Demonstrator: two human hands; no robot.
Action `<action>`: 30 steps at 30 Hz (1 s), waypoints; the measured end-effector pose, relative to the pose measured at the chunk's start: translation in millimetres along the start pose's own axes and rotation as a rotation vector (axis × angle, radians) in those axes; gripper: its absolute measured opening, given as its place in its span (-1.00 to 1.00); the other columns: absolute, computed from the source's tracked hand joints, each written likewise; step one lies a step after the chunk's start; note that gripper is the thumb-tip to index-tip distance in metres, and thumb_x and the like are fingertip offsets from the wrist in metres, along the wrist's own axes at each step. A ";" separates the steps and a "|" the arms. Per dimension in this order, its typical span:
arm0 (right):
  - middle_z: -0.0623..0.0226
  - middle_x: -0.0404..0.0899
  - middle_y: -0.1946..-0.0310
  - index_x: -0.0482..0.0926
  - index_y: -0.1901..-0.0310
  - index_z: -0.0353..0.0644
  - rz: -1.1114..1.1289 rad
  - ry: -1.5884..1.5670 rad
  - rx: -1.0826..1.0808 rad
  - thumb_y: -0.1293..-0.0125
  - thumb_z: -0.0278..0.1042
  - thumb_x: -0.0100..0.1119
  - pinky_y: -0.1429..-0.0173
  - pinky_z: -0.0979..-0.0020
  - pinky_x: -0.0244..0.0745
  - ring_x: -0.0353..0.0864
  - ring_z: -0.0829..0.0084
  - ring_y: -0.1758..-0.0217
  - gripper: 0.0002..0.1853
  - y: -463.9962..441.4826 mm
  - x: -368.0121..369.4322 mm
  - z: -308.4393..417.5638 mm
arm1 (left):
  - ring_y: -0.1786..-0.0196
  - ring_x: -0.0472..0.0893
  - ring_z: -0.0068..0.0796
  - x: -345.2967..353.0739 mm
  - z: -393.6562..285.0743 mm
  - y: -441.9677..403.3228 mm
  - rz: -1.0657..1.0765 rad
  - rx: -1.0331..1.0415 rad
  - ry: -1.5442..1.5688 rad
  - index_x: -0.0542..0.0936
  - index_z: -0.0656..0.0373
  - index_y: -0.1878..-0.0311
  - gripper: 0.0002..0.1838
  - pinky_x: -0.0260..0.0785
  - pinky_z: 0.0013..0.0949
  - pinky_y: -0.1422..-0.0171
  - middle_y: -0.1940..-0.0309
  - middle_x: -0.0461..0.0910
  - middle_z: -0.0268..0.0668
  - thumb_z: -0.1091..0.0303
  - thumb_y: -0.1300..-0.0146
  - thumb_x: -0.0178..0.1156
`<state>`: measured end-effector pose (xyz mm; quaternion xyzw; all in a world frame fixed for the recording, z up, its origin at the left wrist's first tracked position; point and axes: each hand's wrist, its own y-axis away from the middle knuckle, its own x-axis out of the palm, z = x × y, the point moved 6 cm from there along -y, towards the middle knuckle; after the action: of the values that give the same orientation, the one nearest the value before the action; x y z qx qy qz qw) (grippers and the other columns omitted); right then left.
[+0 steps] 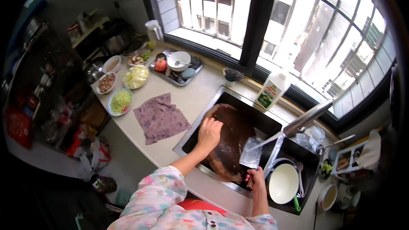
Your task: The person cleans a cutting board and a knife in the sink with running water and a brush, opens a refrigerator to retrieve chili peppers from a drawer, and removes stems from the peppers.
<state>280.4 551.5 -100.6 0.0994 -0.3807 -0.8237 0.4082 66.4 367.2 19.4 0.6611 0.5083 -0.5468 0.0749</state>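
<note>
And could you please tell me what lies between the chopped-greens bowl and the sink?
A purple cloth lies there, as the head view shows.

Faucet (303, 123) right of cleaver (250, 157) — room leftward.

Cleaver (251, 154): blade metal, smooth, bright and reflective; handle (250, 182) wood-like. Board (232, 138): wood-like, wet sheen, finish uneven and patchy. Sink (197, 122): metal rim, satin. Tap (309, 118): smooth metal. Bottle (273, 88): smooth plastic, slight gloss. Cloth (162, 120): matt fabric, rough texture. Surface (204, 93): smooth, low sheen.
</note>
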 end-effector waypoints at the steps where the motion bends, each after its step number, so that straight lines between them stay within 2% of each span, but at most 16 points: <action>1: 0.33 0.37 0.60 0.27 0.23 -0.22 0.017 -0.046 -0.012 -0.05 -0.65 0.06 0.73 0.43 0.40 0.39 0.50 0.73 -0.74 12.1 1.6 -4.2 | -0.06 0.46 -0.10 -2.9 -1.9 -2.0 0.024 0.011 0.011 0.54 0.19 0.14 -0.76 0.16 -0.04 -0.27 0.14 0.55 -0.19 0.45 -0.09 0.11; 3: 0.36 0.36 0.55 0.28 0.22 -0.19 0.049 -0.054 -0.042 -0.09 -0.60 0.06 0.72 0.44 0.37 0.36 0.54 0.71 -0.76 34.9 14.2 -6.5 | -0.03 0.46 -0.12 -11.3 -8.9 -2.1 -0.033 0.039 -0.009 0.53 0.23 0.16 -0.78 0.18 -0.05 -0.25 0.18 0.55 -0.16 0.41 -0.13 0.04; 5: 0.35 0.38 0.57 0.28 0.22 -0.23 0.042 -0.022 -0.066 -0.10 -0.60 0.07 0.73 0.46 0.37 0.37 0.56 0.72 -0.77 54.8 38.4 7.0 | -0.04 0.46 -0.12 -11.2 -9.6 -1.7 -0.020 0.032 -0.010 0.52 0.23 0.13 -0.76 0.17 -0.05 -0.26 0.16 0.55 -0.16 0.38 -0.13 0.10; 8: 0.40 0.36 0.59 0.34 0.23 -0.23 0.121 0.010 -0.116 -0.10 -0.56 0.09 0.68 0.46 0.37 0.38 0.56 0.69 -0.80 54.5 83.3 25.9 | -0.06 0.46 -0.13 -10.1 -9.4 -1.6 -0.008 0.022 -0.003 0.52 0.23 0.11 -0.74 0.16 -0.04 -0.27 0.12 0.54 -0.15 0.35 -0.15 0.11; 10: 0.42 0.36 0.60 0.36 0.26 -0.24 0.230 -0.009 -0.074 -0.12 -0.55 0.10 0.68 0.48 0.37 0.38 0.57 0.68 -0.84 38.5 109.3 29.6 | -0.06 0.46 -0.13 -9.7 -7.5 -1.2 -0.021 0.018 0.011 0.52 0.23 0.10 -0.74 0.16 -0.04 -0.27 0.11 0.54 -0.15 0.35 -0.15 0.10; 13: 0.42 0.36 0.61 0.37 0.29 -0.24 0.169 0.000 -0.115 -0.14 -0.53 0.10 0.68 0.48 0.38 0.39 0.57 0.68 -0.87 22.5 96.5 32.1 | -0.12 0.42 -0.10 -11.6 -6.1 -1.8 -0.056 0.015 0.019 0.49 0.23 0.06 -0.72 0.15 -0.06 -0.29 0.04 0.51 -0.13 0.34 -0.18 0.09; 16: 0.39 0.34 0.63 0.34 0.32 -0.22 -0.008 0.062 -0.014 -0.14 -0.54 0.07 0.72 0.43 0.38 0.37 0.54 0.72 -0.88 3.9 43.7 13.9 | -0.16 0.39 -0.09 -12.8 -4.5 -2.6 -0.061 0.008 0.022 0.48 0.24 0.04 -0.71 0.16 -0.08 -0.29 0.00 0.49 -0.12 0.34 -0.20 0.08; 18: 0.39 0.34 0.63 0.33 0.32 -0.22 -0.044 0.061 -0.035 -0.14 -0.54 0.06 0.73 0.41 0.38 0.37 0.53 0.72 -0.88 4.1 39.2 8.7 | -0.15 0.39 -0.09 -11.5 -4.0 -1.5 -0.076 0.003 0.032 0.48 0.25 0.05 -0.72 0.17 -0.09 -0.29 0.01 0.49 -0.12 0.34 -0.20 0.09; 23: 0.38 0.35 0.60 0.30 0.32 -0.22 -0.067 0.157 -0.089 -0.13 -0.54 0.06 0.72 0.41 0.39 0.37 0.53 0.73 -0.86 20.1 45.0 34.0 | -0.13 0.41 -0.10 -15.2 -4.7 -3.4 -0.088 -0.011 0.068 0.50 0.25 0.06 -0.74 0.18 -0.12 -0.28 0.02 0.50 -0.12 0.35 -0.21 0.08; 27: 0.36 0.36 0.63 0.27 0.30 -0.21 -0.065 0.152 -0.097 -0.15 -0.50 0.09 0.74 0.43 0.35 0.38 0.53 0.74 -0.82 23.7 41.2 26.0 | -0.13 0.41 -0.11 -17.3 -4.1 -2.7 -0.119 -0.024 0.116 0.50 0.25 0.05 -0.74 0.19 -0.13 -0.27 0.03 0.50 -0.12 0.36 -0.23 0.06; 30: 0.36 0.36 0.66 0.28 0.29 -0.22 -0.042 0.332 -0.317 -0.19 -0.42 0.13 0.74 0.44 0.32 0.37 0.54 0.77 -0.79 53.3 51.3 48.5 | -0.15 0.39 -0.08 -23.6 -3.2 1.4 -0.155 -0.060 0.185 0.46 0.26 0.01 -0.74 0.18 -0.12 -0.28 0.00 0.48 -0.09 0.42 -0.24 0.02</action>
<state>256.0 519.5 -21.9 0.1763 -0.1718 -0.8540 0.4585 72.3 354.7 38.9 0.6648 0.5788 -0.4722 0.0053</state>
